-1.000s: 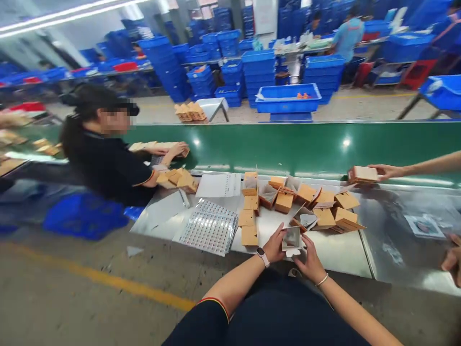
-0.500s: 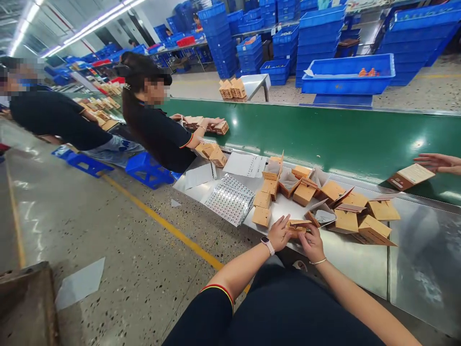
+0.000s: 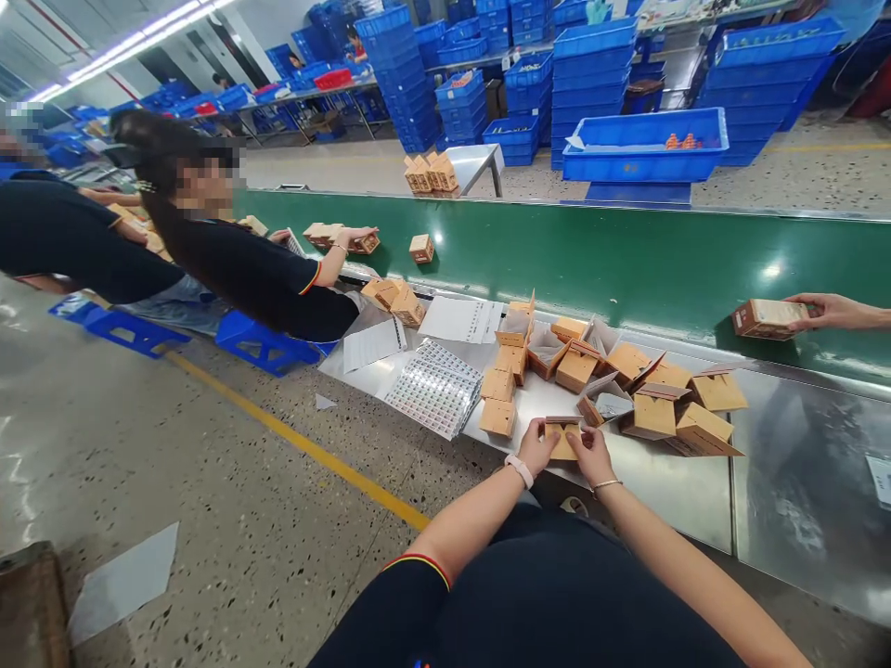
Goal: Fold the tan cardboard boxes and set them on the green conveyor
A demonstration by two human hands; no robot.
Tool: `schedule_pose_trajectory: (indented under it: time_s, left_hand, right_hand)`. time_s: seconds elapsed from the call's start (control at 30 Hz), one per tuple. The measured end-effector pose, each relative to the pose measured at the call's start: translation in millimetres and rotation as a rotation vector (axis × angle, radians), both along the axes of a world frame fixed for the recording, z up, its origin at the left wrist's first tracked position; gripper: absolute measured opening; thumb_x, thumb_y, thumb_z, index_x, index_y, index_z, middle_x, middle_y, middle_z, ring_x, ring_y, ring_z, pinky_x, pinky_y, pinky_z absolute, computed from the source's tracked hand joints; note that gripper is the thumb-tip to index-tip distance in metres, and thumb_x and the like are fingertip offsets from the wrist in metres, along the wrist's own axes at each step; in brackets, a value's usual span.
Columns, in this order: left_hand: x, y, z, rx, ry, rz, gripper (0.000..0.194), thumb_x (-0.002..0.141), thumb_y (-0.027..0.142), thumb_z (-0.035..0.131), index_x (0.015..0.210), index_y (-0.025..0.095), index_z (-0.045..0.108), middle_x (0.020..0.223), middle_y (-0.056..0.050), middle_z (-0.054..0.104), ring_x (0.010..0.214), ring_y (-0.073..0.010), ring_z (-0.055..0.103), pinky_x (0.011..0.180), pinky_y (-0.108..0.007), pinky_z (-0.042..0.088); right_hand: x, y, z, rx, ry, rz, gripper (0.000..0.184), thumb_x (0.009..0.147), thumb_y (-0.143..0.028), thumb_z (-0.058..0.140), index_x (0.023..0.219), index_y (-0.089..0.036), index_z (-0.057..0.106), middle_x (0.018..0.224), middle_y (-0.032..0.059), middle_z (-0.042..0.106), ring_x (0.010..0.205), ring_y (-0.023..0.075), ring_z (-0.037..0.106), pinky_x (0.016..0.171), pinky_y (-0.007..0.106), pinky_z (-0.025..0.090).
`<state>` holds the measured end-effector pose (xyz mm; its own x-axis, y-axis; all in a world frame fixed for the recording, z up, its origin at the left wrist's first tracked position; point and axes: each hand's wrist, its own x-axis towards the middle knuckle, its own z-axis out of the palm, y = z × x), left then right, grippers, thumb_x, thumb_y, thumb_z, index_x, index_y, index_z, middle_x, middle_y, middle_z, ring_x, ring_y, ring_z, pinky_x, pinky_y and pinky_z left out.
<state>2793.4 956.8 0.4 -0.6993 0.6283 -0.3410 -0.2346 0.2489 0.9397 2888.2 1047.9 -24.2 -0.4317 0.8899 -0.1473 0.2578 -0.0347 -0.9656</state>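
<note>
Gripping a partly folded kraft carton (image 3: 562, 442) between left hand (image 3: 536, 448) and right hand (image 3: 591, 457) from opposite sides, steadying it at the near edge of the steel tabletop (image 3: 686, 492), just beside other kraft cartons (image 3: 644, 415) kept within reach.

One left hand (image 3: 537, 447) and one right hand (image 3: 591, 456) share one small carton (image 3: 562, 441). Around twenty more cartons (image 3: 588, 366) lie on the steel table (image 3: 668, 492), though the heap is hard to count. Beside them are two paper sheets (image 3: 459, 318) and one sticker sheet (image 3: 424, 388). One nearer co-worker (image 3: 237, 278) and one farther co-worker (image 3: 70, 241) sit at left; one other hand (image 3: 832, 313) shows at right.
</note>
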Motion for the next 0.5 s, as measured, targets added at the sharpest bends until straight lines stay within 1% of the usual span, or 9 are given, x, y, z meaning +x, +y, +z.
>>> schedule_pose_trajectory:
  time_s: [0.07, 0.17, 0.2, 0.27, 0.33, 0.4, 0.43, 0.47, 0.5]
  left_hand:
    - [2, 7, -1.7, -0.026, -0.026, -0.012, 0.025, 0.077, 0.025, 0.070, 0.096, 0.019, 0.054, 0.097, -0.006, 0.067, 0.095, -0.0195, 0.064, 0.086, -0.034, 0.052]
    - [2, 14, -2.2, -0.050, -0.037, -0.013, 0.027, 0.076, 0.028, 0.070, 0.098, 0.019, 0.056, 0.094, -0.006, 0.068, 0.090, -0.0203, 0.065, 0.083, -0.036, 0.053]
    - [2, 14, -1.4, -0.056, -0.040, -0.009, 0.030, 0.076, 0.029, 0.071, 0.100, 0.018, 0.056, 0.096, -0.007, 0.068, 0.092, -0.0213, 0.065, 0.085, -0.037, 0.052]
    - [3, 6, 1.4, -0.060, -0.001, 0.017, 0.045, 0.073, 0.031, 0.074, 0.111, 0.018, 0.054, 0.112, -0.012, 0.065, 0.106, -0.0248, 0.062, 0.095, -0.041, 0.048]
    - [5, -7, 4.9, -0.050, 0.131, 0.035, 0.074, 0.063, 0.031, 0.082, 0.126, 0.017, 0.047, 0.132, -0.017, 0.053, 0.126, -0.0292, 0.050, 0.108, -0.044, 0.038]
    - [7, -21, 8.3, -0.043, 0.292, -0.001, 0.102, 0.048, 0.028, 0.089, 0.136, 0.018, 0.038, 0.144, -0.018, 0.041, 0.137, -0.0335, 0.036, 0.115, -0.048, 0.027]
    - [7, -25, 9.8, -0.045, 0.350, -0.037, 0.110, 0.042, 0.026, 0.091, 0.137, 0.018, 0.037, 0.146, -0.019, 0.040, 0.139, -0.0354, 0.033, 0.116, -0.051, 0.024]
    - [6, -27, 11.4, -0.049, 0.379, -0.076, 0.111, 0.040, 0.025, 0.091, 0.137, 0.019, 0.038, 0.145, -0.018, 0.041, 0.138, -0.0368, 0.033, 0.116, -0.053, 0.023]
    - [3, -26, 13.0, -0.054, 0.387, -0.110, 0.108, 0.040, 0.024, 0.091, 0.135, 0.019, 0.041, 0.142, -0.018, 0.045, 0.136, -0.0378, 0.036, 0.115, -0.055, 0.024]
  right_hand:
    - [-6, 0, -2.2, -0.004, 0.009, 0.020, 0.050, 0.062, -0.066, 0.063, 0.083, -0.024, 0.048, 0.072, 0.0045, 0.059, 0.068, 0.0232, 0.060, 0.060, 0.038, 0.053]
    - [-11, -2, -2.7, -0.002, 0.018, 0.038, 0.047, 0.064, -0.063, 0.063, 0.083, -0.024, 0.048, 0.073, 0.0046, 0.059, 0.068, 0.0234, 0.060, 0.060, 0.038, 0.053]
    - [-9, -5, -1.7, -0.004, 0.019, 0.039, 0.047, 0.064, -0.063, 0.063, 0.085, -0.023, 0.049, 0.075, 0.0053, 0.059, 0.070, 0.0237, 0.060, 0.062, 0.038, 0.053]
    - [1, -11, 2.7, 0.018, 0.020, 0.025, 0.050, 0.066, -0.061, 0.063, 0.093, -0.022, 0.050, 0.086, 0.0084, 0.059, 0.079, 0.0250, 0.060, 0.065, 0.039, 0.054]
    - [18, -17, 11.0, 0.119, 0.017, -0.021, 0.054, 0.070, -0.059, 0.062, 0.104, -0.020, 0.048, 0.101, 0.0123, 0.056, 0.089, 0.0260, 0.058, 0.069, 0.040, 0.054]
    - [38, -18, 24.0, 0.301, 0.000, -0.108, 0.057, 0.073, -0.055, 0.061, 0.114, -0.019, 0.045, 0.112, 0.0149, 0.050, 0.095, 0.0260, 0.055, 0.071, 0.039, 0.053]
    - [46, -14, 32.1, 0.397, -0.016, -0.155, 0.059, 0.075, -0.053, 0.061, 0.118, -0.018, 0.043, 0.115, 0.0159, 0.047, 0.095, 0.0255, 0.055, 0.070, 0.039, 0.053]
    - [51, -7, 41.0, 0.479, -0.038, -0.186, 0.060, 0.075, -0.050, 0.062, 0.122, -0.018, 0.041, 0.119, 0.0169, 0.045, 0.093, 0.0246, 0.055, 0.070, 0.038, 0.053]
    - [54, 2, 50.3, 0.548, -0.065, -0.192, 0.061, 0.076, -0.047, 0.062, 0.125, -0.017, 0.040, 0.122, 0.0179, 0.043, 0.091, 0.0237, 0.055, 0.070, 0.038, 0.053]
